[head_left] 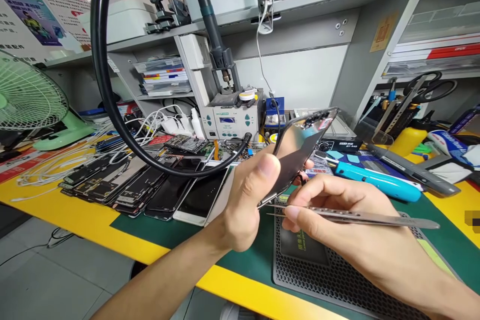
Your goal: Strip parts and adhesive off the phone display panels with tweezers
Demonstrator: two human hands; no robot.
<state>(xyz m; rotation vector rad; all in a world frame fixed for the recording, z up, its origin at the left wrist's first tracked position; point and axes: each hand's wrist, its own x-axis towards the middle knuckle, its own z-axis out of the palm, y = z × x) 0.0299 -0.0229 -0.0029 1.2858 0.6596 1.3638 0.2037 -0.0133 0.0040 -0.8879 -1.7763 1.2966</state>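
My left hand [249,195] grips an opened smartphone [300,152], held up and tilted above the bench, its thumb on the near side. Part of the phone's inside and a dark flat panel show; the left fingers are mostly hidden behind it. Between the thumb and fingers of my right hand [330,210] is a pair of metal tweezers [348,216]. The tips point left, close to the phone's lower edge; whether they touch it I cannot tell. Below both hands lies a grey honeycomb repair mat [300,272].
Several phones and screens [161,185] lie to the left. A hot air station [232,120] stands behind, its black hose [101,60] looping down in front. A teal cordless tool [377,181] rests at right, near a yellow bottle [407,140]. A green fan [33,95] stands far left.
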